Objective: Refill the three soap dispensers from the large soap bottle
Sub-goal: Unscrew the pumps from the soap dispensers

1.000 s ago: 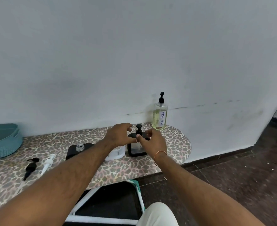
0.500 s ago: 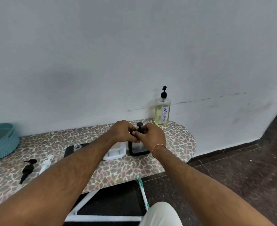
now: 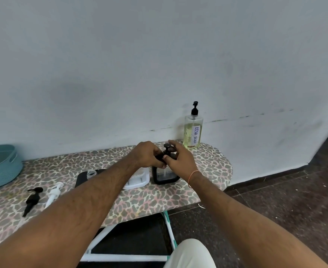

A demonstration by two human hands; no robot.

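Note:
A black square dispenser (image 3: pixel 165 175) stands on the leopard-print board (image 3: pixel 159 198) with its black pump (image 3: pixel 168 147) in its neck. My left hand (image 3: pixel 146 154) grips the dispenser's shoulder and collar from the left. My right hand (image 3: pixel 178 157) pinches the pump collar from the right. A white dispenser (image 3: pixel 138 179) sits just left, partly hidden by my left arm. Further left stands another black dispenser (image 3: pixel 84 177) with an open neck. The large clear bottle labelled DISH SOAP (image 3: pixel 193 132) holds yellow liquid and stands by the wall.
A loose black pump (image 3: pixel 32 199) and a loose white pump (image 3: pixel 54 193) lie on the board's left part. A teal basket (image 3: pixel 1 167) stands at the far left. The board's rounded end is at the right, over dark floor tiles.
The view has shifted slightly. My right fingers have turned about the pump collar, with the index finger now lifted above the pump head. The left hand keeps its hold.

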